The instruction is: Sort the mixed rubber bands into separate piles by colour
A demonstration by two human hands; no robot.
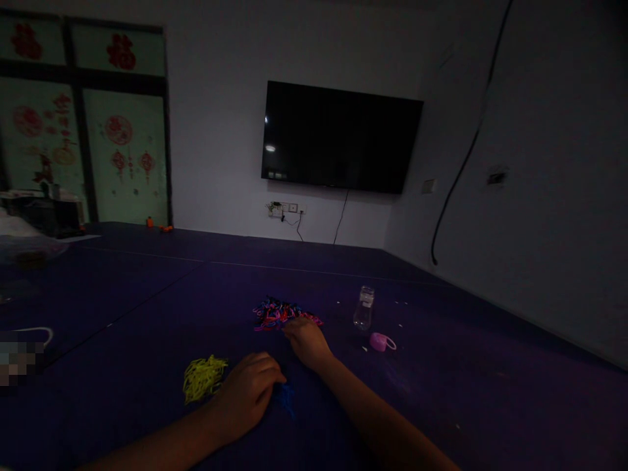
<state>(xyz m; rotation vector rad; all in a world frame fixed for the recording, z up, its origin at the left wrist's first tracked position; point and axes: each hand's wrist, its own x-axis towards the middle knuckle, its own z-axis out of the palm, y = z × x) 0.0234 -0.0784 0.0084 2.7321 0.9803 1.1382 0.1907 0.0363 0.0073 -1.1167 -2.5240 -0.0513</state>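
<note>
In the head view, the right hand (pixel 308 343) is at the mixed strands (pixel 275 313), its eleven o'clock; the left hand (pixel 250 392) is beside blue strands (pixel 286 398), its four o'clock. I cannot tell whether the curled fingers grip anything; light pinches suit such strands.

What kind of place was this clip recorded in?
Probably a room in a home, dimly lit: a large television hangs on the wall, red decorations cover the glass panes at the left, and a clear bottle stands on the dark purple surface.
</note>
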